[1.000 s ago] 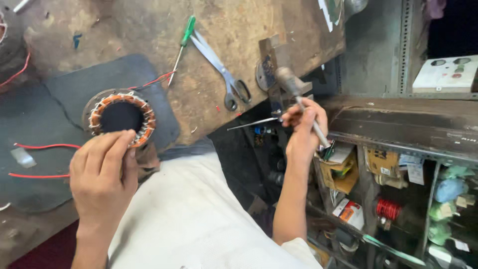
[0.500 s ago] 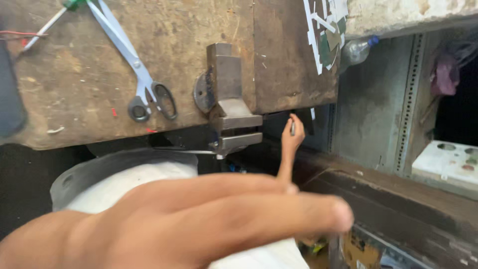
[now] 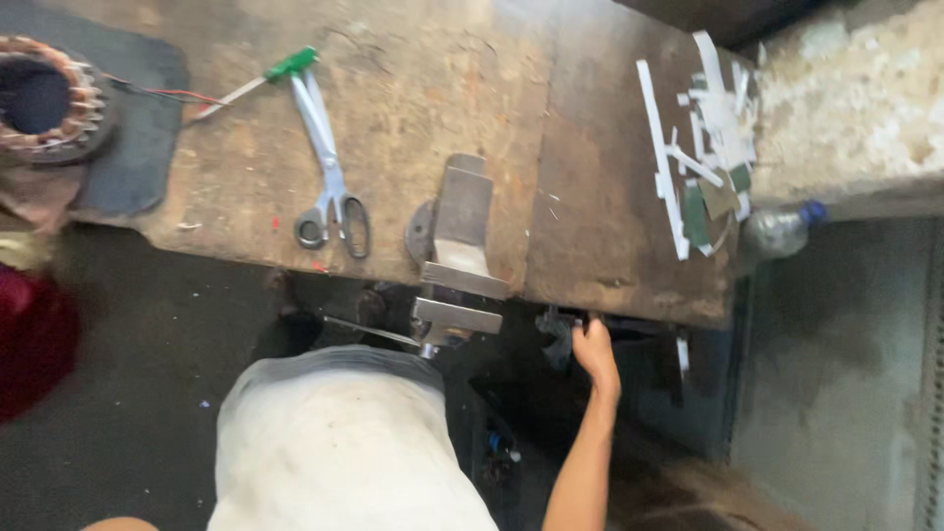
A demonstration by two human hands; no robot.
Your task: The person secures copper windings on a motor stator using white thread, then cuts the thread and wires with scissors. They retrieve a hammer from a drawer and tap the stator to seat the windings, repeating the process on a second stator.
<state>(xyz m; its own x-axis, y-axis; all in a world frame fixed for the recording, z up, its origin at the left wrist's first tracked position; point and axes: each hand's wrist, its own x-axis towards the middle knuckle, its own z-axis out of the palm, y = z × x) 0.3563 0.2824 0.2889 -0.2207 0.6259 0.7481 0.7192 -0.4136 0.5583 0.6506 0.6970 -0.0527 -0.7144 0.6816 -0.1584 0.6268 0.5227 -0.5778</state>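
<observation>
The right hand (image 3: 593, 346) reaches under the workbench's (image 3: 413, 118) front edge; its grip cannot be told. A vise (image 3: 458, 258) sits just beside it on that edge.

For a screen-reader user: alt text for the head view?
The person's right hand reaches under the edge of a worn wooden workbench, beside a metal vise. Scissors and a copper-wound stator lie on the bench.

The workbench (image 3: 442, 108) is worn brown, darker toward its right edge. Silver scissors (image 3: 329, 172) have dark handles. A green-handled tool (image 3: 265, 77) lies beside a copper-wound stator (image 3: 44, 103) on a grey mat (image 3: 138, 147). White and green scraps (image 3: 703, 147) fill the far right corner.
</observation>
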